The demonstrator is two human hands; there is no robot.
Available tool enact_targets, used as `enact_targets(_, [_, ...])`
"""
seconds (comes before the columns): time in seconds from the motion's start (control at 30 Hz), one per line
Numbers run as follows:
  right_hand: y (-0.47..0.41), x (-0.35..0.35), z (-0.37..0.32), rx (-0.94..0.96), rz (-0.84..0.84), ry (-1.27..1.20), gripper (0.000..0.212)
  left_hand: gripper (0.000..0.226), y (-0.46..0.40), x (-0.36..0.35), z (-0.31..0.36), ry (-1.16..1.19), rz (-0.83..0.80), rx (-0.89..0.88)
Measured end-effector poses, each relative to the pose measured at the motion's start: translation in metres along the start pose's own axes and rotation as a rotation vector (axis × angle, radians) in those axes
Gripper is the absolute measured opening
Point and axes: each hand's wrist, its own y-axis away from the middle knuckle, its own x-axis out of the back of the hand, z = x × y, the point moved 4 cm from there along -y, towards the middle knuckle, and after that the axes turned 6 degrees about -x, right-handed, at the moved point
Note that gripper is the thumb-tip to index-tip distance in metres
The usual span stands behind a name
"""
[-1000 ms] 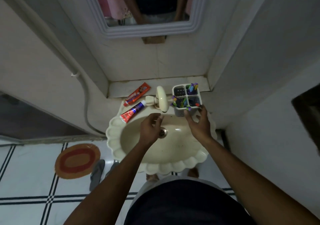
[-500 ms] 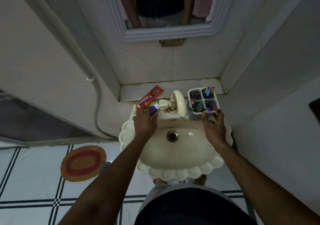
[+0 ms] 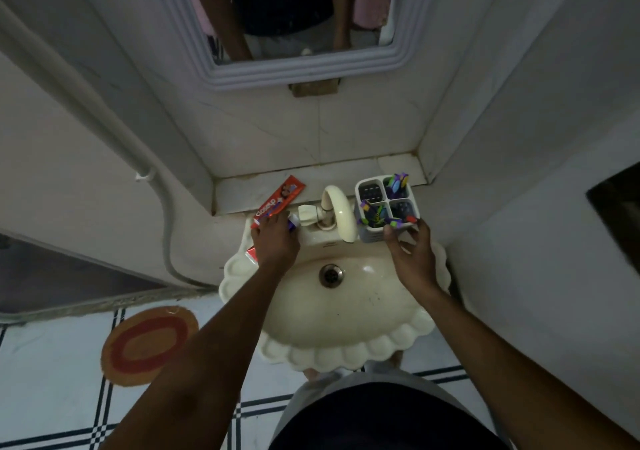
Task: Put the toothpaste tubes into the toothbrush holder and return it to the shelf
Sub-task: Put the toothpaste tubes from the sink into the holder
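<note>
Two toothpaste tubes lie at the back left of the sink (image 3: 349,356). The red tube (image 3: 280,197) runs diagonally, its flat crimped end pointing up and right onto the shelf (image 3: 349,172) and its lower end down and left at the basin's rim; white brand lettering runs along its length. The second tube (image 3: 252,253) lies nearer the person on the rim, on a similar diagonal, and is mostly covered by the left hand (image 3: 276,240): only a red corner shows at the lower left and a white and purple cap end (image 3: 293,223) at the upper right, just beside the tap handle (image 3: 308,215).

The toothbrush holder (image 3: 387,209) stands upright at the back right of the sink, to the right of the cream tap (image 3: 341,212). It is a pale square box split into four compartments; coloured toothbrushes stick out of the back right and front left ones.

The left hand lies palm down over the second tube, fingers curled around it; whether it truly grips or only rests is hard to tell. The right hand (image 3: 412,259) reaches in with fingers spread, its fingertips (image 3: 388,231) touching the holder's near wall, not closed around it.
</note>
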Motion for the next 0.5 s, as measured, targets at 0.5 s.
enact_targets(0.5, [0.002, 0.009, -0.008, 0.005, -0.052, 0.028, 0.078, 0.027, 0.02, 0.109, 0.053, 0.434, 0.565, 0.066])
